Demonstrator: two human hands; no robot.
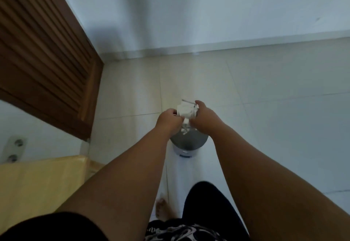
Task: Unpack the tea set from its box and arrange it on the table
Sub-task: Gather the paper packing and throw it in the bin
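I stand over a small grey waste bin on the tiled floor. Both arms reach out above it. My left hand and my right hand grip a crumpled bundle of white wrapping paper between them, held just above the bin's open top. Part of the bundle hangs down between my wrists. No tea set piece and no box are in view.
A brown louvred wooden door stands at the left against a white wall. A yellow-topped surface is at my lower left, with a wall socket above it. My bare foot rests on the pale floor tiles.
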